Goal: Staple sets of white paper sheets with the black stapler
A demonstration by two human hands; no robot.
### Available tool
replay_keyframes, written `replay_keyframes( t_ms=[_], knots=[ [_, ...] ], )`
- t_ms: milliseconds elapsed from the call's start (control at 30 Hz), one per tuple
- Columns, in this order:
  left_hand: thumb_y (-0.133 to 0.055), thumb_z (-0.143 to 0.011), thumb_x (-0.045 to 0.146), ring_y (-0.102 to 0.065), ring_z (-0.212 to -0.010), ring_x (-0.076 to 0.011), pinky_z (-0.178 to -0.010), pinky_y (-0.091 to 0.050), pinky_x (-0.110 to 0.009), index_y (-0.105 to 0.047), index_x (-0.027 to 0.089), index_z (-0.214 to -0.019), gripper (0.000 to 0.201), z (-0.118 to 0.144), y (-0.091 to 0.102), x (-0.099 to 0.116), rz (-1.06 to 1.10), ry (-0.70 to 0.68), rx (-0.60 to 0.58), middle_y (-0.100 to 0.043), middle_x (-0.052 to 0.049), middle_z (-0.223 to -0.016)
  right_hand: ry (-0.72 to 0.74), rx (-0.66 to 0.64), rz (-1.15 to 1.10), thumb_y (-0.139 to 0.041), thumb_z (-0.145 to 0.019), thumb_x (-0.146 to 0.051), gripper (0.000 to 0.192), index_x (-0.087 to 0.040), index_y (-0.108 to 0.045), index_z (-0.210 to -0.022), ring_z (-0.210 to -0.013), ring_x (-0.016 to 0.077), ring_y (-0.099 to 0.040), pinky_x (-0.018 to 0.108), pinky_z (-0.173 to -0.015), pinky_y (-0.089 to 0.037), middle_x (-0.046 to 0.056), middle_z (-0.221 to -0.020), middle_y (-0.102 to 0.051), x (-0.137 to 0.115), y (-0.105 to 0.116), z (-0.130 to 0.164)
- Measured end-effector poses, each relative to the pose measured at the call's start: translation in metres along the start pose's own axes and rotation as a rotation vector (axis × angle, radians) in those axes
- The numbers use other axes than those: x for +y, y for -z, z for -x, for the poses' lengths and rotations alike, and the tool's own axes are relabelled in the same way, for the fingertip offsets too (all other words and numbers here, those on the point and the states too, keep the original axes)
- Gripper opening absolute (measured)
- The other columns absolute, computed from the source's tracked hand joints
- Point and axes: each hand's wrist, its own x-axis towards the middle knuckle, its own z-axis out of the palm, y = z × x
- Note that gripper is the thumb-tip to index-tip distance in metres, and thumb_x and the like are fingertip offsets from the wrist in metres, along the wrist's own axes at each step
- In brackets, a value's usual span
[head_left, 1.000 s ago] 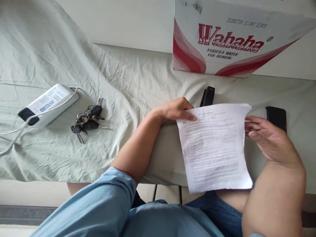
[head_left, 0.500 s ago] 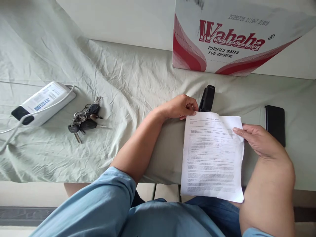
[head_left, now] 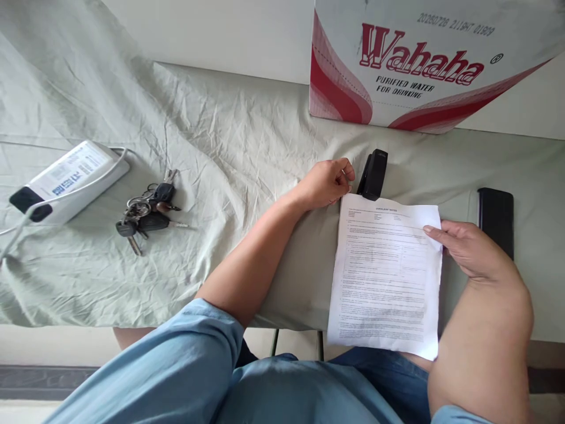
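A printed paper sheet (head_left: 386, 277) lies over the table's front edge, its lower part hanging above my lap. My right hand (head_left: 470, 250) grips its upper right edge, thumb on top. My left hand (head_left: 326, 184) rests with curled fingers at the sheet's upper left corner; nothing shows inside it. Its fingertips sit a little left of a black stapler (head_left: 373, 174), which lies just beyond the sheet's top edge.
A wrinkled pale green cloth (head_left: 212, 141) covers the table. On it lie a bunch of keys (head_left: 143, 213), a white power strip (head_left: 66, 179) with its cable, and a black phone (head_left: 497, 218) at the right. A Wahaha water carton (head_left: 424, 65) stands at the back.
The sheet came down from a raised, tilted hold to lie flatter on the table. My left hand slid off its top edge toward the stapler. My right hand took hold of the sheet's right edge.
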Motion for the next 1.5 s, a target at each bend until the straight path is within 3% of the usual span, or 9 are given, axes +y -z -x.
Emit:
replay_keyframes(
  t_ms=[300, 400, 500, 633, 800, 1000, 1233, 1367, 1500],
  knots=[
    [-0.062, -0.104, 0.013, -0.060, -0.057, -0.0148, -0.081, -0.055, -0.034, -0.081, 0.013, -0.138, 0.039, 0.003, -0.001, 0.000, -0.112, -0.031, -0.080, -0.068, 0.007, -0.059, -0.097, 0.026, -0.032, -0.108, -0.062, -0.061, 0.041, -0.030, -0.085, -0.074, -0.083, 0.0334, -0.086, 0.046, -0.083, -0.072, 0.006, -0.082, -0.089, 0.005, 0.007, -0.002],
    [-0.062, -0.104, 0.014, -0.063, -0.065, -0.0135, -0.080, -0.055, -0.032, -0.076, 0.012, -0.154, 0.052, 0.001, -0.004, -0.006, -0.086, -0.061, -0.093, -0.081, 0.001, -0.085, -0.089, 0.042, -0.046, -0.108, -0.061, -0.060, 0.041, -0.030, -0.085, -0.074, -0.082, 0.0327, -0.086, 0.044, -0.080, -0.071, 0.007, -0.080, -0.089, 0.006, 0.007, -0.001],
    [-0.058, -0.098, 0.006, -0.074, -0.099, -0.0162, -0.100, -0.060, -0.031, -0.073, 0.023, -0.168, 0.073, -0.002, -0.006, -0.019, -0.092, -0.255, -0.005, -0.082, -0.006, -0.121, -0.086, 0.040, -0.046, -0.108, -0.063, -0.060, 0.040, -0.029, -0.084, -0.075, -0.082, 0.0319, -0.086, 0.043, -0.080, -0.072, 0.006, -0.082, -0.090, 0.008, 0.007, -0.001],
    [-0.056, -0.091, 0.001, -0.073, -0.123, -0.0207, -0.116, -0.060, -0.036, -0.088, 0.037, -0.151, 0.077, -0.008, -0.008, -0.031, -0.209, -0.461, 0.031, -0.068, -0.008, -0.136, -0.083, 0.023, -0.044, -0.106, -0.068, -0.058, 0.037, -0.030, -0.085, -0.077, -0.086, 0.0324, -0.086, 0.044, -0.084, -0.072, 0.005, -0.086, -0.091, 0.013, 0.010, -0.001],
    [-0.066, -0.094, 0.010, -0.072, -0.115, -0.0248, -0.101, -0.062, -0.038, -0.096, 0.034, -0.131, 0.054, -0.007, -0.013, -0.027, -0.287, -0.383, 0.031, -0.070, -0.009, -0.131, -0.120, 0.074, -0.097, -0.110, -0.062, -0.057, 0.043, -0.028, -0.083, -0.078, -0.092, 0.0337, -0.088, 0.046, -0.098, -0.071, 0.008, -0.087, -0.090, 0.016, 0.010, -0.003],
    [-0.060, -0.098, 0.014, -0.070, -0.113, -0.0249, -0.087, -0.059, -0.035, -0.098, 0.034, -0.130, 0.054, -0.005, -0.020, -0.033, -0.387, -0.397, 0.124, -0.072, -0.008, -0.121, -0.037, 0.159, -0.188, -0.115, -0.054, -0.063, 0.057, -0.028, -0.085, -0.087, -0.099, 0.0341, -0.088, 0.056, -0.116, -0.068, 0.006, -0.094, -0.092, 0.005, 0.001, -0.003],
    [-0.068, -0.097, 0.016, -0.070, -0.094, -0.0175, -0.099, -0.063, -0.036, -0.095, 0.031, -0.136, 0.050, -0.007, -0.015, -0.041, -0.104, -0.448, 0.102, -0.075, -0.005, -0.115, 0.017, -0.198, 0.003, -0.115, -0.059, -0.070, 0.051, -0.029, -0.094, -0.081, -0.091, 0.0285, -0.084, 0.044, -0.099, -0.072, 0.004, -0.089, -0.091, -0.005, 0.016, 0.019],
    [-0.081, -0.108, 0.053, -0.051, -0.066, -0.0110, -0.074, -0.053, -0.033, -0.092, 0.025, -0.129, 0.037, 0.000, -0.014, -0.027, 0.160, -0.272, 0.138, -0.080, -0.005, -0.102, 0.120, -0.089, -0.166, -0.120, -0.053, -0.060, 0.043, -0.036, -0.096, -0.080, -0.084, 0.0256, -0.085, 0.039, -0.088, -0.073, 0.001, -0.080, -0.089, -0.002, 0.011, 0.025],
    [-0.065, -0.105, 0.096, -0.051, -0.061, -0.0133, -0.061, -0.040, -0.033, -0.087, 0.022, -0.088, 0.079, 0.006, -0.015, -0.013, 0.332, -0.076, 0.172, -0.072, -0.006, -0.075, 0.169, 0.170, -0.349, -0.120, -0.055, -0.054, 0.045, -0.035, -0.099, -0.090, -0.089, 0.0248, -0.087, 0.039, -0.093, -0.073, 0.001, -0.087, -0.091, -0.003, -0.005, 0.011]
  ],
)
